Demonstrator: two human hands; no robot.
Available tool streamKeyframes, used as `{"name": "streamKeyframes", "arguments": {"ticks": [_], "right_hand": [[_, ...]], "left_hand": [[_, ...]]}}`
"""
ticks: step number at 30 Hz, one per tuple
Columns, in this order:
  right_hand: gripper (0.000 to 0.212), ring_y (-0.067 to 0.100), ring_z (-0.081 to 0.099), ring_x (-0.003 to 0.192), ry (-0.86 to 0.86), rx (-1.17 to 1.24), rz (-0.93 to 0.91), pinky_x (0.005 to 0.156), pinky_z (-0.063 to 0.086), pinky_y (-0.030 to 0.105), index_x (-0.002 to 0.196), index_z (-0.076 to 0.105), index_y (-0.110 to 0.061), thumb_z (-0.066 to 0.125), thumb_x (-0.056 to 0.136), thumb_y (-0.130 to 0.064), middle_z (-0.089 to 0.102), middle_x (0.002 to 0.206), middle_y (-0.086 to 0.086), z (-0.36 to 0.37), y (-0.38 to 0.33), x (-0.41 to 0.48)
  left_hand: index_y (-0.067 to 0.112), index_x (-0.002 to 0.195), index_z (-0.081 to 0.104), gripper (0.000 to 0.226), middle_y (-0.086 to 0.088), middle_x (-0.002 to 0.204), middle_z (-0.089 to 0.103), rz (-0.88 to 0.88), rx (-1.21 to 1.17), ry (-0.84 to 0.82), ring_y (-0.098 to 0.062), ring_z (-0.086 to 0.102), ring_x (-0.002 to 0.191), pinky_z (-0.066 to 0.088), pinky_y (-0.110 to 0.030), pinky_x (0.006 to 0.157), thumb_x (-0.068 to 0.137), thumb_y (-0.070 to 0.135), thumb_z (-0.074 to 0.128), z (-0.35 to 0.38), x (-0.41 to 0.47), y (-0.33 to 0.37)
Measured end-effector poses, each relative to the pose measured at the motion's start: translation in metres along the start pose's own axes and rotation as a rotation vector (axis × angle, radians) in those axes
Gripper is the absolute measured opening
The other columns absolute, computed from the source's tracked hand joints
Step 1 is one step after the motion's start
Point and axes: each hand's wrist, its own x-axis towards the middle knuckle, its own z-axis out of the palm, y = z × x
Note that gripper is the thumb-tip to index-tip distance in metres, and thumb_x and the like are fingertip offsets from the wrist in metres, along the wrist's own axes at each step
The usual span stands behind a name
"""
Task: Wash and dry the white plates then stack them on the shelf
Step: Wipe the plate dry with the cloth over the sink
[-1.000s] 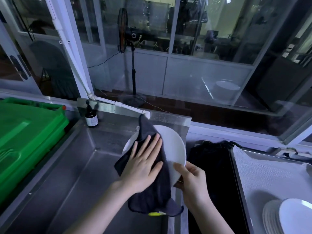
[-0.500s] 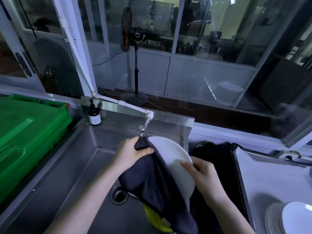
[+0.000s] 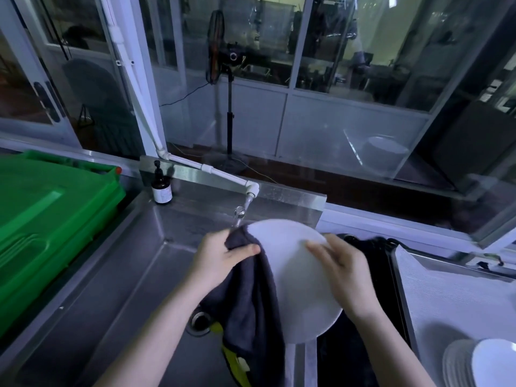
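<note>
Head view, as seen from beside the sink: far off the left hand's side sat a green bin lid [image 3: 50, 219], and nearer, beyond that hand, a brown pump bottle [image 3: 161, 188] stood on the back ledge of the steel sink [image 3: 125, 275]. A white pipe [image 3: 215, 174] ran down to the tap [image 3: 245, 202] just above the hands, with a standing fan [image 3: 220, 65] behind the glass wall further back. The drain [image 3: 199, 319] showed under the left forearm.

The left hand [image 3: 220, 258] gripped a bunched dark cloth [image 3: 248, 297] at the upper left rim of the white plate [image 3: 296, 275], which was held tilted over the sink between both hands. The right hand [image 3: 343, 272], blurred, pinched the plate's right side, thumb on its face. Right of that hand lay a white mat [image 3: 452, 297] carrying a stack of plates [image 3: 485, 361].

A second before, the left hand had lain flat on the cloth across the plate's face; it had since closed on the cloth at the rim. The right hand had climbed higher up the plate.
</note>
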Motion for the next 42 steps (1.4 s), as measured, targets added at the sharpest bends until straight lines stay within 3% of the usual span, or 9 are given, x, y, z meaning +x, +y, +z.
{"name": "streamKeyframes", "arguments": {"ticks": [4, 13, 16, 19, 22, 29, 33, 36, 42], "right_hand": [[0.037, 0.007, 0.037, 0.055, 0.091, 0.134, 0.124, 0.048, 0.029, 0.016, 0.069, 0.051, -0.012, 0.06, 0.088, -0.044, 0.043, 0.058, -0.009, 0.005, 0.004, -0.005], [0.026, 0.002, 0.038, 0.054, -0.196, -0.228, -0.217, 0.055, 0.033, 0.016, 0.074, 0.057, -0.016, 0.067, 0.094, -0.029, 0.045, 0.055, -0.013, 0.027, -0.019, 0.004], [0.033, 0.0, 0.037, 0.052, -0.068, -0.062, -0.082, 0.05, 0.031, 0.015, 0.063, 0.054, -0.026, 0.068, 0.093, -0.029, 0.046, 0.053, -0.013, 0.017, -0.022, 0.008], [0.036, 0.003, 0.039, 0.053, 0.273, 0.285, 0.192, 0.052, 0.034, 0.019, 0.06, 0.055, -0.025, 0.066, 0.094, -0.028, 0.046, 0.054, -0.013, 0.035, -0.022, 0.001], [0.026, 0.01, 0.047, 0.063, 0.427, 0.407, 0.404, 0.062, 0.041, 0.032, 0.072, 0.058, -0.02, 0.06, 0.094, -0.035, 0.053, 0.062, -0.009, 0.063, -0.012, -0.014], [0.013, 0.003, 0.06, 0.066, -0.137, 0.201, 0.111, 0.059, 0.043, 0.013, 0.082, 0.069, -0.028, 0.075, 0.085, -0.039, 0.067, 0.072, -0.012, 0.011, -0.007, 0.022], [0.038, 0.003, 0.038, 0.055, -0.375, -0.195, -0.223, 0.053, 0.03, 0.015, 0.062, 0.051, -0.02, 0.067, 0.092, -0.038, 0.041, 0.055, -0.01, 0.017, -0.02, 0.04], [0.039, 0.006, 0.031, 0.055, -0.291, -0.267, -0.301, 0.052, 0.027, 0.02, 0.061, 0.051, -0.022, 0.059, 0.088, -0.049, 0.035, 0.054, -0.004, 0.021, -0.019, 0.038], [0.053, 0.006, 0.025, 0.052, 0.175, 0.089, 0.143, 0.047, 0.019, 0.021, 0.057, 0.03, -0.023, 0.061, 0.097, -0.04, 0.027, 0.054, -0.013, 0.025, -0.002, 0.021]], "left_hand": [[0.033, 0.074, 0.072, 0.014, 0.02, 0.075, 0.072, -0.079, -0.061, 0.122, 0.011, 0.063, 0.069, 0.044, -0.009, 0.062, 0.078, 0.022, 0.08, 0.001, -0.014, -0.005], [0.044, 0.069, 0.066, 0.029, 0.024, 0.065, 0.066, 0.181, 0.255, -0.274, 0.012, 0.057, 0.063, 0.039, -0.01, 0.061, 0.063, 0.03, 0.091, -0.016, 0.011, 0.028], [0.025, 0.075, 0.071, 0.014, 0.012, 0.072, 0.073, 0.012, 0.048, -0.008, 0.006, 0.064, 0.069, 0.047, -0.013, 0.061, 0.072, 0.025, 0.085, -0.02, 0.002, 0.013], [0.018, 0.077, 0.071, 0.022, 0.008, 0.069, 0.073, -0.402, -0.316, 0.358, -0.008, 0.07, 0.065, 0.051, -0.02, 0.055, 0.08, 0.039, 0.076, 0.002, -0.022, -0.002], [0.02, 0.079, 0.071, 0.029, 0.006, 0.071, 0.074, -0.565, -0.425, 0.482, -0.01, 0.071, 0.065, 0.053, -0.028, 0.061, 0.079, 0.048, 0.075, 0.018, -0.032, -0.008], [0.021, 0.076, 0.071, 0.022, 0.007, 0.074, 0.074, -0.251, -0.231, 0.313, -0.005, 0.069, 0.07, 0.052, -0.024, 0.063, 0.067, 0.038, 0.082, -0.011, -0.014, -0.002], [0.02, 0.074, 0.074, 0.021, 0.005, 0.071, 0.072, 0.025, 0.086, -0.001, -0.008, 0.066, 0.069, 0.05, -0.026, 0.065, 0.062, 0.031, 0.086, -0.007, -0.001, 0.012], [0.027, 0.072, 0.071, 0.016, 0.008, 0.071, 0.072, 0.042, 0.069, -0.037, 0.001, 0.062, 0.066, 0.047, -0.019, 0.065, 0.068, 0.022, 0.086, -0.007, 0.001, 0.011], [0.032, 0.078, 0.071, 0.007, 0.01, 0.076, 0.075, -0.309, -0.268, 0.286, -0.005, 0.07, 0.073, 0.054, -0.023, 0.065, 0.079, 0.034, 0.077, -0.007, -0.015, -0.003]]}}
